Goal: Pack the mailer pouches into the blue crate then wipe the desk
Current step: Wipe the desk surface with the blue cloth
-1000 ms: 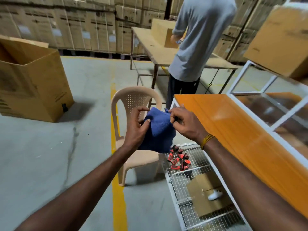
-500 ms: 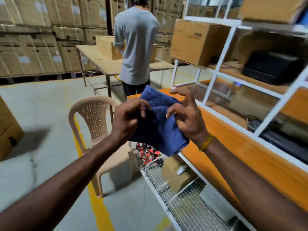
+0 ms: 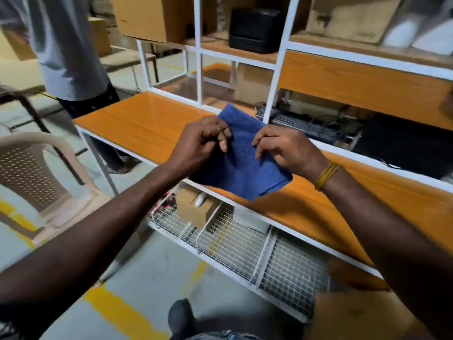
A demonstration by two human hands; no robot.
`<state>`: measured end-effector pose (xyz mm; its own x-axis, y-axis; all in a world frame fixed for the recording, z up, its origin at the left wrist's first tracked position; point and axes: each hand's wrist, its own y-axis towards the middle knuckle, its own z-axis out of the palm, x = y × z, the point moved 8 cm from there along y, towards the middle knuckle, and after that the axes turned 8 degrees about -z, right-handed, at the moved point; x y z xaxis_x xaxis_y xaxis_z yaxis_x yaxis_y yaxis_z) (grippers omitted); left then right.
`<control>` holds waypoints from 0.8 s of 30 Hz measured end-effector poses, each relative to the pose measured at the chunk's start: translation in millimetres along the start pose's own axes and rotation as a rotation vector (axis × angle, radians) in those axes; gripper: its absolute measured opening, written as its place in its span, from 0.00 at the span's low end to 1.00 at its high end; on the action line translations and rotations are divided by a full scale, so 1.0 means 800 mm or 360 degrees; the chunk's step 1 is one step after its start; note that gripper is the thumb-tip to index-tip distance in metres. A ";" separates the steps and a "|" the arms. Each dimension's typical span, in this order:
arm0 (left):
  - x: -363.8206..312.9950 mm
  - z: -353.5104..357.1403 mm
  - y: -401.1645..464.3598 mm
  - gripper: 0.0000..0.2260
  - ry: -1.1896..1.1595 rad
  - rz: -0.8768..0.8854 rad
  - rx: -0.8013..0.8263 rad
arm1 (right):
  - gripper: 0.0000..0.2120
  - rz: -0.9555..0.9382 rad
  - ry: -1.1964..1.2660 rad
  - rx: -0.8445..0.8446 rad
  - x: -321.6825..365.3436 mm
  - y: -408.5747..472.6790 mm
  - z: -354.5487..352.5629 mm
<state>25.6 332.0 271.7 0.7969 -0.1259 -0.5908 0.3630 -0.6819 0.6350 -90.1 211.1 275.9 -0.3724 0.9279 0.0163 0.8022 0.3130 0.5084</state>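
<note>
I hold a folded blue cloth point(image 3: 241, 165) with both hands just above the front edge of the orange desk point(image 3: 139, 121). My left hand point(image 3: 201, 141) pinches the cloth's left edge. My right hand point(image 3: 282, 148), with a yellow thread band at the wrist, grips its right edge. The cloth hangs partly over the desk's white rim. No mailer pouches or blue crate are in view.
A white wire rack point(image 3: 245, 244) under the desk holds a small cardboard box point(image 3: 196, 209). White-framed shelves behind carry a black device point(image 3: 255, 28), cardboard boxes and a keyboard point(image 3: 301, 123). A beige plastic chair point(image 3: 36, 177) stands at left, a person in a grey shirt point(image 3: 66, 45) behind it.
The view has swung right and down, from the floor and chair onto the desk. Both hands carried the blue cloth over the desk's front edge, still gripping it.
</note>
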 end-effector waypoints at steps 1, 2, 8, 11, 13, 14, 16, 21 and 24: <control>0.000 0.023 0.006 0.15 -0.0009 0.0003 0.0047 | 0.14 0.0088 -0.0004 0.0005 -0.010 -0.020 -0.003; 0.000 0.045 0.012 0.16 -0.0021 0.0013 0.0096 | 0.13 0.0170 -0.0014 0.0008 -0.019 -0.040 -0.004; 0.018 0.173 0.031 0.16 -0.0084 0.0062 0.0416 | 0.10 0.0638 0.0003 0.0074 -0.054 -0.150 0.020; 0.038 0.229 0.027 0.18 -0.0161 0.0066 0.0656 | 0.11 0.0802 0.0029 0.0113 -0.065 -0.197 0.048; 0.055 0.263 0.021 0.19 -0.0226 0.0051 0.0815 | 0.11 0.0920 0.0119 0.0074 -0.069 -0.221 0.061; 0.063 0.278 0.018 0.19 -0.0249 0.0046 0.0894 | 0.11 0.0988 0.0166 0.0053 -0.072 -0.230 0.066; 0.085 0.314 0.013 0.18 -0.0253 0.0032 0.1057 | 0.10 0.1112 0.0239 0.0082 -0.085 -0.253 0.088; 0.130 0.404 -0.003 0.17 -0.0136 0.0027 0.1393 | 0.16 0.1448 0.0145 0.0170 -0.137 -0.310 0.157; 0.164 0.454 -0.004 0.18 -0.0143 -0.0315 0.1618 | 0.11 0.1801 0.0176 0.0163 -0.178 -0.358 0.184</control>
<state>-46.3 56.2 11.5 0.7133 0.0296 -0.7002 -0.1284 -0.9767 -0.1721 -198.3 19.0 0.9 0.5537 0.6668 0.4987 0.7362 -0.6719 0.0811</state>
